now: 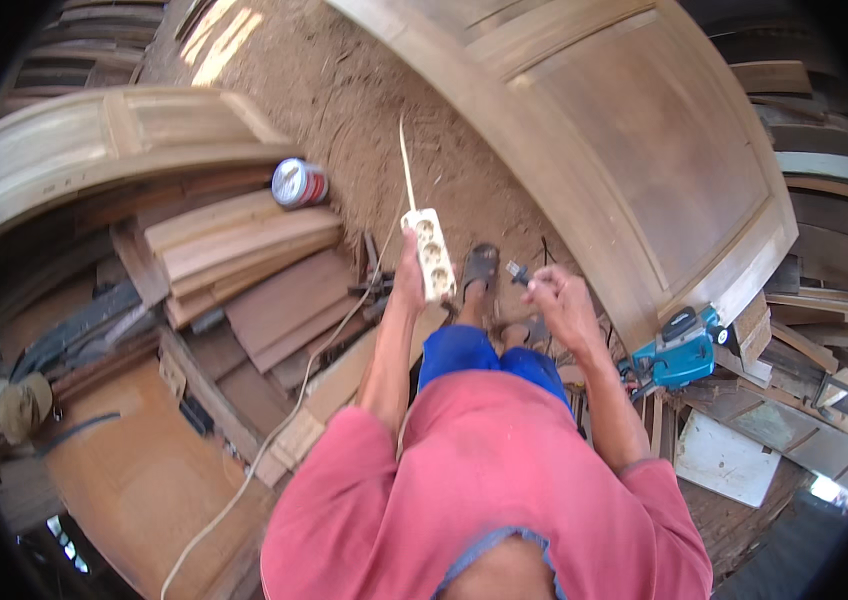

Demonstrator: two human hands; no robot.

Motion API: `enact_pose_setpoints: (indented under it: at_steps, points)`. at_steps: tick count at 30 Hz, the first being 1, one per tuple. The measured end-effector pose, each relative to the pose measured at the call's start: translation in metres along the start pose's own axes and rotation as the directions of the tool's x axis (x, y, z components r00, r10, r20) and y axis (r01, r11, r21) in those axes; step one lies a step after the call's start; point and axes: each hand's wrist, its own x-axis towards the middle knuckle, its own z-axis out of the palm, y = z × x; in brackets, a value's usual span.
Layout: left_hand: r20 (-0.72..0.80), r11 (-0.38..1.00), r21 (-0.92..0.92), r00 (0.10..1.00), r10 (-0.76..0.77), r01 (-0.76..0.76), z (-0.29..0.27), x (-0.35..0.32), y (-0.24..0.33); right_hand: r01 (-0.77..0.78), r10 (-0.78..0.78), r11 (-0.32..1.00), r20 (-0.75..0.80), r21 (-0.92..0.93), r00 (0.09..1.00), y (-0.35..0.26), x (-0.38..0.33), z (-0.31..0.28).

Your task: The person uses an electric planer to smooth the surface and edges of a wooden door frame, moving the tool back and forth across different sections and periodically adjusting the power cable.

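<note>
My left hand (409, 272) grips a white multi-socket power strip (431, 251), held upright in front of me with its sockets facing me. A pale cable (284, 420) trails from it down to the lower left. My right hand (556, 296) pinches a small dark plug (517, 272) a short way to the right of the strip, apart from it. Below my hands are my sandalled feet (481, 270) on the sawdust floor.
A large wooden door panel (644, 150) lies to the right, with a teal electric power tool (679, 352) at its lower edge. Stacked boards (244, 260) and a metal tin (299, 183) lie to the left. An arched wooden frame (94, 140) is at the far left.
</note>
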Motion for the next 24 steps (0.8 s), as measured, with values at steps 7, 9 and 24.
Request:
enact_pose_setpoints:
  at_steps: [7, 9, 24]
  points:
    - [0.146, 0.994, -0.112, 0.989, 0.003, 0.014, 0.059, -0.023, 0.007, 0.081, -0.093, 0.992, -0.127, -0.096, 0.988, -0.022, -0.006, 0.002]
    - [0.165, 0.998, -0.042, 0.986, -0.034, 0.042, 0.039, -0.029, -0.005, 0.109, -0.131, 0.967, -0.079, -0.232, 0.988, -0.045, -0.008, 0.013]
    - [0.222, 0.883, 0.410, 0.964, 0.146, -0.228, 0.054, -0.013, -0.025, 0.152, -0.159, 0.846, 0.030, -0.511, 0.987, -0.033, 0.040, 0.046]
